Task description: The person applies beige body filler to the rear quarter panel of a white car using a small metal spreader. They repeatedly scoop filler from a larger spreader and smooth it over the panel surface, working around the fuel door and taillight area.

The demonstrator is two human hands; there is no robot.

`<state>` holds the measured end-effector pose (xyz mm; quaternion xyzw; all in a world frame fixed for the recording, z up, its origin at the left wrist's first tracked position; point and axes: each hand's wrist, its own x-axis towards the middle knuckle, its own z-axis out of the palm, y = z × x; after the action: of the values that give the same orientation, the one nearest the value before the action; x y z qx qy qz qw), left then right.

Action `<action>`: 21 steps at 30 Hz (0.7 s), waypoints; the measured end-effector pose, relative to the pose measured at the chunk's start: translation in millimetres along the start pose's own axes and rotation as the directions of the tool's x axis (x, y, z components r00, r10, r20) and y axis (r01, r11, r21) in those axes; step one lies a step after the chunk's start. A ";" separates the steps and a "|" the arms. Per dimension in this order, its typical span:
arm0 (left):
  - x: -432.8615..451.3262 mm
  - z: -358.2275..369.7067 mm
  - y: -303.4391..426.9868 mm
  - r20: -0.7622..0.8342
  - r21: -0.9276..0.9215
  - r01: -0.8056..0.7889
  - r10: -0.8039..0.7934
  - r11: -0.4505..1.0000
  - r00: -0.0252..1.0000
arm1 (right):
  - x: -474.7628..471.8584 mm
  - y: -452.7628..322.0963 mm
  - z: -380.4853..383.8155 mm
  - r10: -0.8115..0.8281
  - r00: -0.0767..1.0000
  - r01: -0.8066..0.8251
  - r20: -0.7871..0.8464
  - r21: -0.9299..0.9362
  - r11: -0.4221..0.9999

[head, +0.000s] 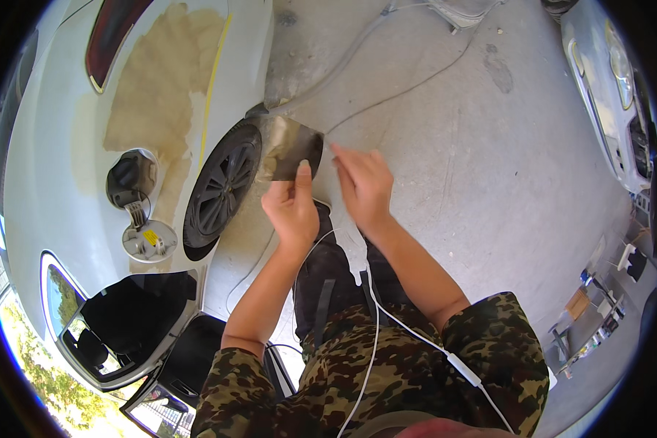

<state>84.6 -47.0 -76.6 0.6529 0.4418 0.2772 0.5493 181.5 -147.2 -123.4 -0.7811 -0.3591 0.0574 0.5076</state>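
Observation:
My left hand (293, 211) grips a thin dark plate (309, 148) by its near edge, thumb on top. Tan paste (278, 139) is smeared over the plate's left part. Just right of the plate is my right hand (368, 189), blurred, with thumb and fingers drawn together. Whether something thin sits between those fingertips cannot be made out. To the left stands a pale car body (60, 159) with a broad sanded tan patch (156, 82) on its rear quarter panel. Yellow masking tape (211, 93) runs along that patch's right side.
The car's rear wheel (224, 191) is left of my hands. Its fuel flap (149, 241) hangs open, and a rear door (189, 350) stands open. A hose (356, 52) and a thin cable (416, 82) cross the concrete floor. Another car's front end (602, 104) is at right.

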 end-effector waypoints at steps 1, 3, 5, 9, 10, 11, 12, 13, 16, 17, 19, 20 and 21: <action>-1.5 -3.5 0.9 -0.016 -0.068 0.022 -0.023 0.997 1.000 | -1.0 15.8 4.3 0.075 0.995 -0.070 0.072 -0.069 0.995; -1.0 -10.8 -3.4 -0.086 -0.194 0.027 -0.044 0.981 0.995 | -7.7 44.3 3.3 0.266 0.954 -0.237 0.140 -0.192 0.952; 4.9 -21.6 -14.0 0.007 -0.271 0.189 -0.195 0.944 0.981 | -10.3 55.8 3.6 0.554 0.822 -0.559 0.134 0.001 0.829; 4.2 -28.2 -30.8 0.206 -0.363 0.469 -0.421 0.805 0.883 | -0.3 27.9 -6.2 0.647 0.744 -0.512 0.165 0.764 0.394; 3.1 -27.4 -32.1 0.222 -0.371 0.485 -0.432 0.792 0.874 | 2.0 15.1 -10.4 0.590 0.792 -0.429 0.155 0.829 0.358; 2.2 -28.6 -31.3 0.216 -0.398 0.465 -0.412 0.790 0.885 | 2.9 3.9 -15.6 0.539 0.821 -0.386 0.187 0.878 0.284; 1.3 -29.5 -30.2 0.221 -0.381 0.507 -0.457 0.773 0.862 | 4.9 -2.8 -21.1 0.437 0.874 -0.443 0.213 0.717 0.537; 0.4 -32.1 -28.0 0.186 -0.434 0.475 -0.440 0.766 0.879 | 8.5 -4.1 -27.0 0.386 0.869 -0.493 0.310 0.471 0.732; 0.7 -43.7 -24.9 0.063 -0.482 0.392 -0.415 0.784 0.907 | 5.6 -2.5 -32.0 0.296 0.769 -0.364 0.567 0.008 0.931; 1.7 -50.0 -25.2 0.025 -0.440 0.352 -0.380 0.826 0.925 | 0.6 -2.4 -29.2 0.240 0.802 -0.256 0.547 -0.049 0.965; 2.9 -58.7 -27.3 -0.039 -0.344 0.271 -0.302 0.899 0.953 | -10.8 -5.1 -15.3 0.140 0.916 -0.124 0.376 -0.066 0.990; -0.1 -60.2 -28.1 -0.062 -0.292 0.241 -0.270 0.926 0.961 | -22.0 -11.8 -5.3 0.071 0.974 -0.071 0.216 -0.009 0.997; -3.8 -61.5 -28.4 -0.078 -0.240 0.205 -0.230 0.949 0.970 | -30.7 -16.0 2.8 0.051 0.994 -0.051 0.094 -0.008 0.999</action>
<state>23.1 -21.2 -88.6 0.5167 0.5044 0.2981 0.6242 149.6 -160.5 -119.9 -0.7877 -0.3627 0.1062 0.4865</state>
